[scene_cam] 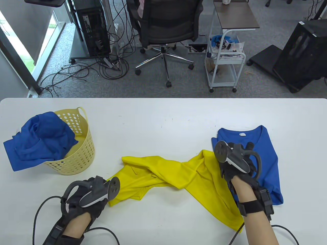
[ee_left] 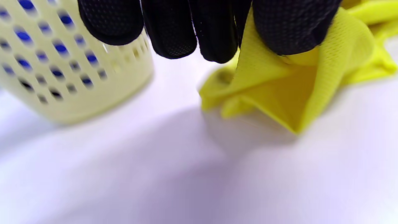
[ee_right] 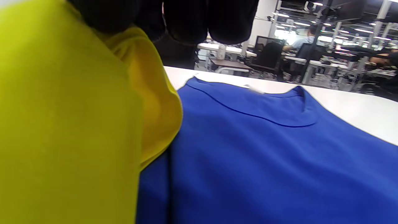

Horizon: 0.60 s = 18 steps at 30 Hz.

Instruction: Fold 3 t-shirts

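the yellow t-shirt lies twisted across the white desk, each end held: the left hand pinches one corner near the yellow basket, and the right hand has its grip closed on the other end, above the folded blue t-shirt. another blue t-shirt spills from the basket.

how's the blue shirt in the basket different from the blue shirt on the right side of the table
The blue shirt in the basket is crumpled and spills over the rim of the yellow basket; the blue shirt on the table lies flat and neatly folded, collar showing. The basket one is touched by nothing, while the table one has the yellow shirt and the right hand over its left edge. Both are the same bright blue.
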Tool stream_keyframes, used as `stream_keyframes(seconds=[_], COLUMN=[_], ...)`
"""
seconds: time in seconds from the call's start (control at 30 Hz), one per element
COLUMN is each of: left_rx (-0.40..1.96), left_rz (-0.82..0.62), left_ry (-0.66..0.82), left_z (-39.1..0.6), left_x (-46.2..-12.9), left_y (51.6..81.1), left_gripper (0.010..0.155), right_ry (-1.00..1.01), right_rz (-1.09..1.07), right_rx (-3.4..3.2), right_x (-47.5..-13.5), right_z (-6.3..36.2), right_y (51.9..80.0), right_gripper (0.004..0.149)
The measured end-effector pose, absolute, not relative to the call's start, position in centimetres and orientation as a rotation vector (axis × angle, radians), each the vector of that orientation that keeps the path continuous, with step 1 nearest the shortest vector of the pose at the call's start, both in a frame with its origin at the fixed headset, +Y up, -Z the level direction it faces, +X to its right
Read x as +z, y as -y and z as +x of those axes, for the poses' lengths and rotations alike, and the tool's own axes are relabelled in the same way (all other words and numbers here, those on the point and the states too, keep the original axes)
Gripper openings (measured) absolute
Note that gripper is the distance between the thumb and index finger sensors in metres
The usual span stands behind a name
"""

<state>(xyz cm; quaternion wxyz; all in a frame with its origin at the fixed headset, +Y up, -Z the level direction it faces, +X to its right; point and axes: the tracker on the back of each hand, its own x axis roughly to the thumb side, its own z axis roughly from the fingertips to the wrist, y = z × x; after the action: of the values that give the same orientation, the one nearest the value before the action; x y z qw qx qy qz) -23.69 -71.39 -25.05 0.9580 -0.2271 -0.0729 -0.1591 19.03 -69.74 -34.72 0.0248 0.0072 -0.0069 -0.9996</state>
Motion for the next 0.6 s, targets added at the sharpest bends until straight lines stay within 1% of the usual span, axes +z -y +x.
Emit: stream_keyframes(seconds=[0.07, 0.1, 0.13, 0.17, 0.2, 0.27, 0.3, 0.33, 0.4, 0.5, 0.53, 0.6], left_rx=[-0.279, -0.236, -0.193, -0.127, -0.056, 0.008, 0.003, -0.035, -0.121, -0.2, -0.205, -0.195], left_rz=[-0.572, -0.597, -0.575, -0.496, -0.385, -0.272, -0.251, -0.241, -0.296, -0.299, -0.296, -0.315], left_ry=[0.164, 0.154, 0.151, 0.141, 0.118, 0.084, 0.069, 0.041, 0.016, -0.008, -0.016, -0.031], left_z=[-23.9, -24.3, -24.6, -25.1, -25.5, -25.8, -25.8, -25.5, -24.8, -24.1, -24.0, -23.9], left_x=[-25.0, -25.0, -25.1, -25.4, -25.8, -26.6, -27.0, -27.5, -28.3, -29.4, -29.7, -30.1], left_y=[72.1, 71.7, 71.3, 70.6, 69.9, 69.6, 69.8, 70.6, 72.5, 75.2, 75.7, 76.2], left_gripper=[0.053, 0.056, 0.058, 0.059, 0.059, 0.053, 0.051, 0.05, 0.052, 0.061, 0.064, 0.062], right_ry=[-0.038, -0.105, -0.132, -0.183, -0.21, -0.219, -0.218, -0.203, -0.124, -0.032, -0.027, -0.008], right_rz=[-0.019, -0.057, -0.067, -0.091, -0.135, -0.201, -0.226, -0.271, -0.349, -0.437, -0.468, -0.52], right_rx=[-3.086, -3.09, -3.094, -3.104, -3.122, -3.123, -3.119, -3.105, -3.083, -3.058, -3.053, -3.048], right_x=[-34.1, -33.5, -33.2, -32.7, -32.1, -31.2, -31.0, -30.7, -30.6, -31.2, -31.6, -32.0], right_z=[18.7, 18.5, 18.4, 18.2, 17.8, 17.0, 16.6, 15.9, 14.5, 11.6, 10.4, 8.1], right_y=[69.5, 69.1, 68.9, 68.6, 68.5, 68.6, 68.8, 69.1, 69.8, 70.4, 70.4, 70.5], right_gripper=[0.05, 0.053, 0.054, 0.055, 0.056, 0.057, 0.057, 0.057, 0.057, 0.055, 0.054, 0.054])
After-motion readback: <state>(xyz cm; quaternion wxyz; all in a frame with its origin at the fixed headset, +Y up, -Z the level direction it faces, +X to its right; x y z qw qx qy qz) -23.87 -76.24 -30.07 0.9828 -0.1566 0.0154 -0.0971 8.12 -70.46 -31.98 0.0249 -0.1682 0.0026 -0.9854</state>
